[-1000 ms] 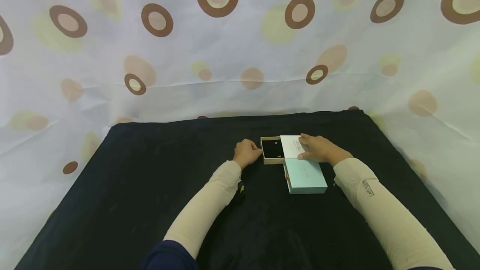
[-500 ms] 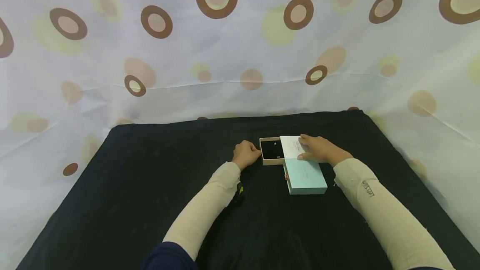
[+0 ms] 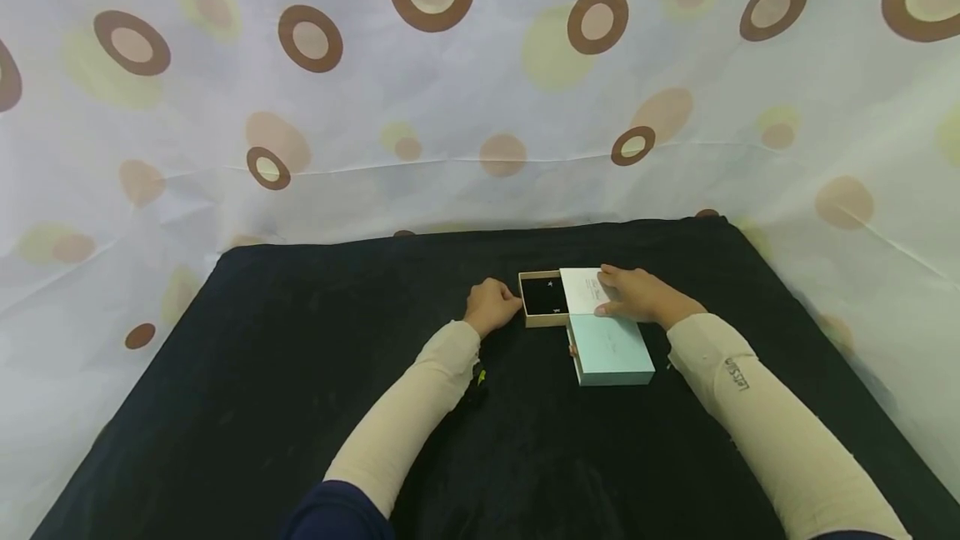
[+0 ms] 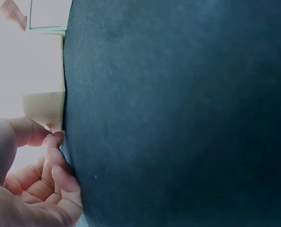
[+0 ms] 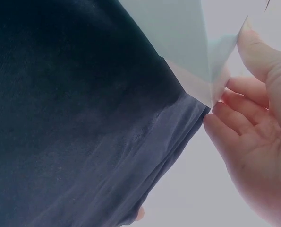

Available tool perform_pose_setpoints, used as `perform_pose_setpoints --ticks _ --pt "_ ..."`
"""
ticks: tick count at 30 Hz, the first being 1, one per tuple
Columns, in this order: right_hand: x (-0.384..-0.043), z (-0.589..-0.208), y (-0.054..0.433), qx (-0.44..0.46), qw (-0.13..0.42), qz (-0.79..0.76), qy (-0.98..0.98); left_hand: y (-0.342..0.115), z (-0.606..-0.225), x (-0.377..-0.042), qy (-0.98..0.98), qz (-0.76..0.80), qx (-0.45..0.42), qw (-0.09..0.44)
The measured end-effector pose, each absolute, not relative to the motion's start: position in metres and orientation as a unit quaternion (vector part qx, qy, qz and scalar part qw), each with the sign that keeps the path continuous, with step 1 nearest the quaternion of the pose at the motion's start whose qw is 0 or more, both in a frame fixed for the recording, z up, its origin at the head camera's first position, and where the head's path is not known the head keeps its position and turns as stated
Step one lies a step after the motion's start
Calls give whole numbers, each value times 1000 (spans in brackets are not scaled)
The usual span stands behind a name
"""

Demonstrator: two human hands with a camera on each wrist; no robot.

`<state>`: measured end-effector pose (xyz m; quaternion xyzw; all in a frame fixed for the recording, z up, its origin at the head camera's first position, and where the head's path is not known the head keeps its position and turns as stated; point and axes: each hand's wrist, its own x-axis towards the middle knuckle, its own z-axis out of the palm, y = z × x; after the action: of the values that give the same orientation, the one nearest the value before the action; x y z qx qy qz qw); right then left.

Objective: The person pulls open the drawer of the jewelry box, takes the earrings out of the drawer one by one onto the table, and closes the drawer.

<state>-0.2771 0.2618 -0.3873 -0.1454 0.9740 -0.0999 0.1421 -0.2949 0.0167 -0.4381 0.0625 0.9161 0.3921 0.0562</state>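
Observation:
A jewelry box lies open in two halves on the black cloth: a white printed half [image 3: 582,290] and a mint-green half [image 3: 611,348] nearer the person. Out of the white half's left side sticks a shallow tan drawer [image 3: 547,322] lined in black, with small star-like pieces [image 3: 551,284] on the lining. My left hand [image 3: 492,307] is at the drawer's left end; in the left wrist view, thumb and index finger pinch a small tab [image 4: 49,127] there. My right hand [image 3: 643,298] grips the white half, thumb and fingers around its right part.
A small orange tab [image 3: 572,350] shows on the green half's left side. Black cloth [image 3: 300,373] covers the table. Behind it hangs a white curtain [image 3: 450,107] with brown and yellow circles.
Hands and box hold nearly the same positions; the whole view shifts slightly. The drawer stays partly out.

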Motion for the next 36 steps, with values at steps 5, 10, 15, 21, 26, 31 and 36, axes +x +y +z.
perform_pose_setpoints --ticks 5,10,15,21,26,31,36 --pt "-279 -390 266 -143 138 -94 975 14 -432 -294 918 379 82 84" --pt "-279 -390 269 -143 140 -100 975 6 -415 -292 924 346 108 120" --pt "-278 -387 266 -146 139 -103 974 2 -397 -288 946 286 115 98" --pt "-278 -386 265 -143 144 -97 975 11 -380 -284 949 267 160 60" --pt "-279 -388 264 -139 145 -97 975 26 -373 -281 947 232 222 19" --pt "-280 -389 264 -143 141 -102 974 41 -376 -280 948 184 259 -16" --pt "-280 -389 264 -148 142 -100 974 51 -384 -281 951 164 262 -4"
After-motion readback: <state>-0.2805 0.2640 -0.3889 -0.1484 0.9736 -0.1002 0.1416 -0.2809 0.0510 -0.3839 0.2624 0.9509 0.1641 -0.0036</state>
